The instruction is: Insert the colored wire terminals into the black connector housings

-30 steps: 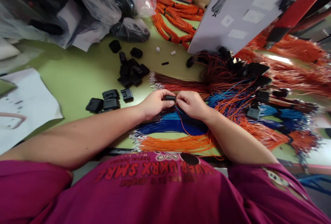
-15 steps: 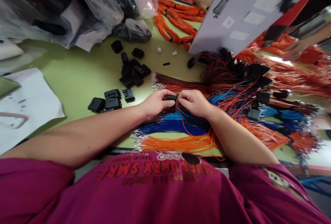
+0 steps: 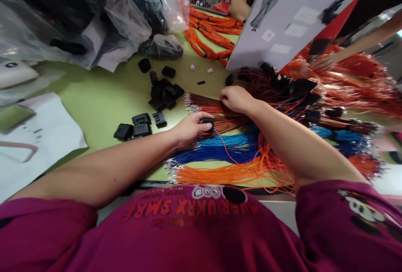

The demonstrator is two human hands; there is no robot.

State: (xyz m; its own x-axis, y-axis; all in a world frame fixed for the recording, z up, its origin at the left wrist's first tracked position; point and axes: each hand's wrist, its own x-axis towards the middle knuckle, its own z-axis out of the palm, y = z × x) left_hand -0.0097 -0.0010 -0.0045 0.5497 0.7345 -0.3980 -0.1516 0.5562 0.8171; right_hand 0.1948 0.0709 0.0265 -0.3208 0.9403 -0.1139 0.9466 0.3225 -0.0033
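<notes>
My left hand (image 3: 191, 128) is closed on a small black connector (image 3: 208, 121) with an orange wire trailing from it toward my body. My right hand (image 3: 236, 98) has reached forward and rests, fingers curled, on the bundle of dark red wires (image 3: 207, 103); what its fingertips pinch is hidden. Below the hands lie a blue wire bundle (image 3: 220, 150) and an orange wire bundle (image 3: 216, 174) on the green table (image 3: 100, 100).
Loose black connectors (image 3: 165, 92) and a second group (image 3: 138, 124) lie left of my hands. Plastic bags (image 3: 125, 8) crowd the far left, paper (image 3: 34, 142) the near left. A grey board (image 3: 282, 16) leans far right. Another person's hand (image 3: 323, 62) touches orange wires there.
My right hand has left the connector and moved forward onto the dark red wires. The left hand keeps the connector. Another person's hand has come in at the far right.
</notes>
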